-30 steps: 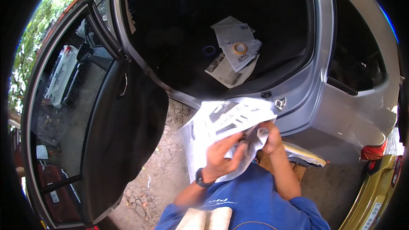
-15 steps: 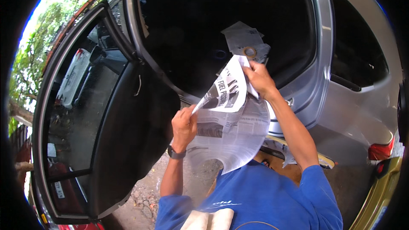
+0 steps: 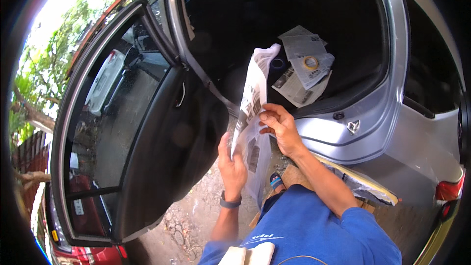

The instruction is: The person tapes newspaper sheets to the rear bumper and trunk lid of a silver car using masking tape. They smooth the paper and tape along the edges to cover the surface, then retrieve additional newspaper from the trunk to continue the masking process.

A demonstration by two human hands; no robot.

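A newspaper sheet stands folded and narrow between my hands, its upper end pointing into the car's doorway. My left hand, with a dark band at the wrist, grips its lower left edge between thumb and fingers. On the other side, my right hand pinches the right edge with bent fingers. A thinner, blurred part of the paper hangs below, in front of my blue shirt. Beyond it, on the dark car interior, lie several newspaper pieces with a yellow tape roll on top.
An open car door stands at my left, its window reflecting other vehicles. The silver car body curves along my right. Below it is a yellow-edged panel partly covered with paper. Cracked pavement lies underfoot.
The sheet has turned from spread wide to folded upright and narrow. My right hand has come down and closer to my left. The view has shifted, uncovering more paper inside the car.
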